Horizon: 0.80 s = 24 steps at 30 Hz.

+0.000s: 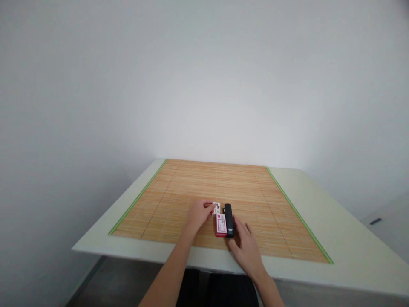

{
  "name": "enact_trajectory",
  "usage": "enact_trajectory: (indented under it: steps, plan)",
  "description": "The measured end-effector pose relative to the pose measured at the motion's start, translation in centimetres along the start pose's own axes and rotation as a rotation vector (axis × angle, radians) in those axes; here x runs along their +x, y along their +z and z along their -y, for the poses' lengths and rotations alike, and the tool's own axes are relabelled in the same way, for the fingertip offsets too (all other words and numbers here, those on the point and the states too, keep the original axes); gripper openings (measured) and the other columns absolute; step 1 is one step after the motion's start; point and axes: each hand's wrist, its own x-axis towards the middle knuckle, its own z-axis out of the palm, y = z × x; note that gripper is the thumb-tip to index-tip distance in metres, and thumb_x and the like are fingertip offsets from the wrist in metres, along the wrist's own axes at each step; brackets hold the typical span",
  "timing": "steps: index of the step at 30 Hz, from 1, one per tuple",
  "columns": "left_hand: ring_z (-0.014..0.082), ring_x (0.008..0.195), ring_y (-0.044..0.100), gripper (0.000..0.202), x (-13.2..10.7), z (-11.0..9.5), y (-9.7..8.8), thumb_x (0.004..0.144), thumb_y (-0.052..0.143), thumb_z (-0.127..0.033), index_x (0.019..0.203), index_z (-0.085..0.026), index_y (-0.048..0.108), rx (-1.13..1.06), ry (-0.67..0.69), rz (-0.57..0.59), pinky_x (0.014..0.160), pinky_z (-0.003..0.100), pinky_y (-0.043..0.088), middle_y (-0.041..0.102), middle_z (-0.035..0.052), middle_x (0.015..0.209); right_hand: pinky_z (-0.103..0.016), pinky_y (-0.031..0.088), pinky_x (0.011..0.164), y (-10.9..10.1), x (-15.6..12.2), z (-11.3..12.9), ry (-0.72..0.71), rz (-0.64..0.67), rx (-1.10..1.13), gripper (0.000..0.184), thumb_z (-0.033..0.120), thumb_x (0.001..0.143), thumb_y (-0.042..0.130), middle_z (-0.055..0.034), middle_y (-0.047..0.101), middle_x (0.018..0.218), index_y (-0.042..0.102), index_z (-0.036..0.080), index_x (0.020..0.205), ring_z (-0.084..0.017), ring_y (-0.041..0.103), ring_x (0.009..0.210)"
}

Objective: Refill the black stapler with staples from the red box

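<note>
Side by side on the bamboo mat (pixel 191 183) lie a long black stapler (pixel 229 219) and a red-and-white box (pixel 221 224), standing close against each other. Beyond that box is a smaller white box with red marks (pixel 216 207). My left hand (pixel 200 213) pinches the smaller box at its left side, thumb and forefinger on it. My right hand (pixel 245 246) rests on the mat at the stapler's right side. Its fingers are apart and loosely curved, with the fingertips by the stapler's near end, holding nothing.
The mat has green edging (pixel 302 217) on its left and right sides and lies on a white table (pixel 338 238). A pale wall (pixel 217 85) rises behind the table. The table's near edge runs just in front of my lap.
</note>
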Motion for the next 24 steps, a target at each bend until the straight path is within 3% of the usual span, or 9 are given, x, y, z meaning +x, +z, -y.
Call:
enact_trajectory:
  steps: [7, 16, 24]
  plan:
    - [0.0273, 0.097, 0.074, 0.039, -0.7, -0.9, 1.5, 0.091, 0.065, -0.049, 0.111, -0.018, 0.079, -0.043, 0.023, -0.024, 0.084, 0.036, 0.054, 0.079, 0.0128, 0.108, -0.053, 0.024, 0.128, 0.5, -0.4, 0.2, -0.05, 0.006, -0.112, 0.071, 0.041, 0.097, 0.055, -0.0101, 0.046, 0.161, 0.034, 0.023, 0.162, -0.029, 0.043, 0.149]
    - [0.0264, 0.109, 0.07, 0.045, -3.6, -1.5, 1.7, 0.099, 0.051, -0.051, 0.118, -0.017, 0.073, -0.152, 0.003, -0.151, 0.101, 0.039, 0.05, 0.076, 0.0132, 0.119, -0.055, 0.029, 0.127, 1.1, -0.7, -0.3, -0.072, 0.012, -0.185, 0.075, 0.039, 0.097, 0.056, -0.0105, 0.041, 0.163, 0.027, 0.022, 0.164, -0.03, 0.04, 0.151]
    - [0.0228, 0.098, 0.074, 0.033, -6.0, -2.6, 3.0, 0.098, 0.051, -0.038, 0.112, -0.017, 0.073, -0.386, 0.038, -0.007, 0.089, 0.034, 0.057, 0.077, 0.0095, 0.114, -0.057, 0.023, 0.128, 1.1, -0.5, -0.3, -0.088, 0.023, -0.165, 0.076, 0.035, 0.095, 0.057, -0.0089, 0.044, 0.162, 0.025, 0.026, 0.164, -0.029, 0.045, 0.147]
